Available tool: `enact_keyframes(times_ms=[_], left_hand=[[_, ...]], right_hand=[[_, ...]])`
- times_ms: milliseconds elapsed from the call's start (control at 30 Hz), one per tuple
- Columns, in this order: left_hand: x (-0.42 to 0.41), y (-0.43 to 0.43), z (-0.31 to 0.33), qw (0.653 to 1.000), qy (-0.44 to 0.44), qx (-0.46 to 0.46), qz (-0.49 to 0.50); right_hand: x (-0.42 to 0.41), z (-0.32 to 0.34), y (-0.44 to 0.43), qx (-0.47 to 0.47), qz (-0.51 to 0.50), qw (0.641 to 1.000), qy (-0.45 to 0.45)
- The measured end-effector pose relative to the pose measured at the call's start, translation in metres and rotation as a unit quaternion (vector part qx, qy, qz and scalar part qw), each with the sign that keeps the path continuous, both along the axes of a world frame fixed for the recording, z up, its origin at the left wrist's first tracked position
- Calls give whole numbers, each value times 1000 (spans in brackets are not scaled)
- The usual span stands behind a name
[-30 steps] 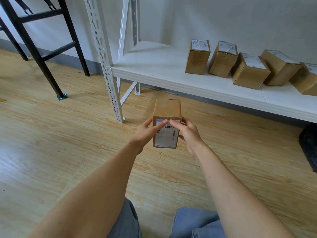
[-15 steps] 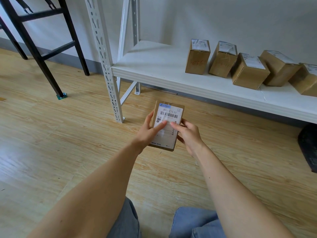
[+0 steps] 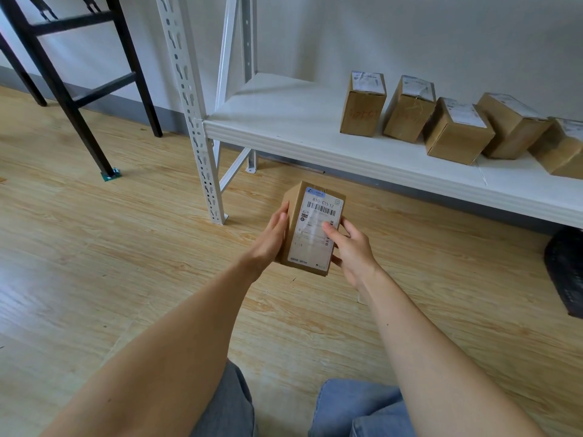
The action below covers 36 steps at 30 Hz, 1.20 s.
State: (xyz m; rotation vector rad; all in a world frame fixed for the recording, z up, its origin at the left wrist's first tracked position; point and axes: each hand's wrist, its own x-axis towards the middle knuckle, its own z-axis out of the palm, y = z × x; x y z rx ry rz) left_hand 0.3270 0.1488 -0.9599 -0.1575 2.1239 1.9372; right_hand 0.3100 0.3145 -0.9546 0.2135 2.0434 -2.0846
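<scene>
A small brown cardboard box [image 3: 315, 228] with a white barcode label facing up is held above the wooden floor, in front of the white shelf. My left hand [image 3: 271, 239] lies along the box's left side with its fingers running up the edge. My right hand [image 3: 351, 250] grips the right side, thumb pressed on the label, fingers curled behind the box. The underside of the box is hidden.
A white metal shelf [image 3: 284, 134] stands ahead with several similar labelled boxes [image 3: 362, 105] in a row to the right. Its perforated upright [image 3: 195, 127] meets the floor just left of the held box. A black frame [image 3: 75, 89] stands at far left, a dark object [image 3: 564, 272] at the right edge.
The box has been tipped so its label now faces up instead of towards me. My left thumb came off the label and my left hand slid to the box's side.
</scene>
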Motion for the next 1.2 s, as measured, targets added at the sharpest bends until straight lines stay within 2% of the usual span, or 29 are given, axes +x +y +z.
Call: enact_keyframes(times_ms=[200, 367, 500, 600, 933, 1200], left_hand=[[-1, 0, -4, 996, -21, -8, 82], [1, 1, -3, 993, -46, -40, 100], [-3, -1, -1, 991, -76, 33, 104], [-4, -2, 2, 988, -113, 51, 92], [-3, -6, -5, 986, -126, 56, 91], [-6, -14, -11, 964, -172, 163, 124]], right_hand=[[-5, 1, -4, -14, -7, 1000, -14], [-8, -3, -6, 6, -20, 999, -45], [-4, 4, 0, -45, -6, 995, -94], [-2, 6, 3, -60, 31, 991, -112], [-2, 3, -2, -43, 29, 994, -100], [-5, -2, 6, -59, -15, 995, -76]])
